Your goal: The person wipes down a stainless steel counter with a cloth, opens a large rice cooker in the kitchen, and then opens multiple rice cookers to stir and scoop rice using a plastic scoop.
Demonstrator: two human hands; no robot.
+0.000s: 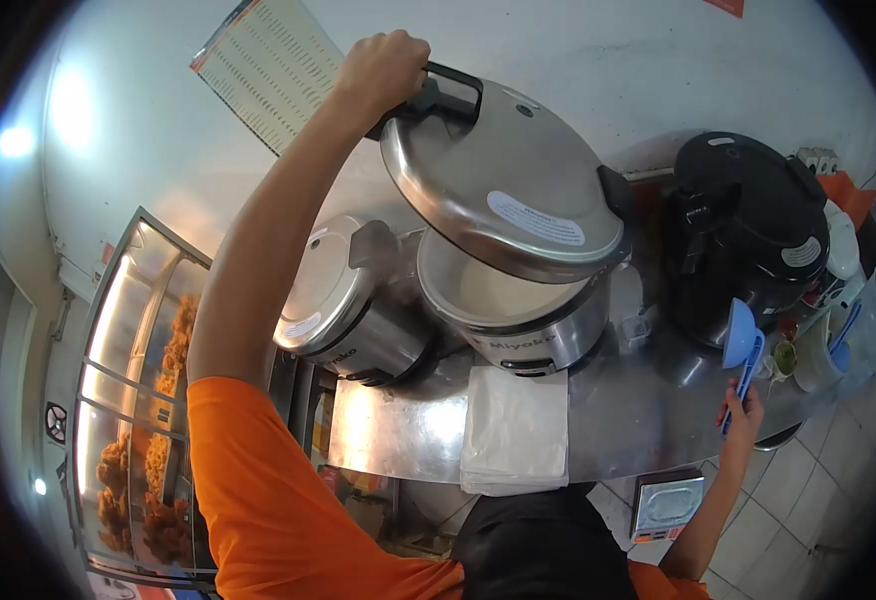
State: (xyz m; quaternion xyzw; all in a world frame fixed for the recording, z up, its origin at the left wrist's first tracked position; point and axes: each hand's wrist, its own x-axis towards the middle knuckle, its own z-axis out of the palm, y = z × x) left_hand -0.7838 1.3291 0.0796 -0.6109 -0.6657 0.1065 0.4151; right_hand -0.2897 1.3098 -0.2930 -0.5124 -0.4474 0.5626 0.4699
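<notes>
My left hand (pixel 386 72) is closed around the black handle of the rice cooker's steel lid (pixel 518 180). The lid is raised and tilted above the open Miyako rice cooker (pixel 528 345), and pale contents, probably rice, show inside. At the right, my right hand (pixel 744 412) grips the handle of a blue plastic scoop (pixel 741 334) with a rounded bowl. The scoop is held upright, in front of a black cooker (pixel 748 220). A stack of clear plastic sheets or bags (pixel 518 430) lies on the steel counter in front of the open cooker.
Another steel Miyako cooker (pixel 338 290) stands shut at the left. A cream container (pixel 818 355) with a blue utensil and a small cup of green stuff (pixel 784 357) sit at the right. A digital scale (pixel 666 505) is lower down. A lit glass case (pixel 143 400) holds fried food.
</notes>
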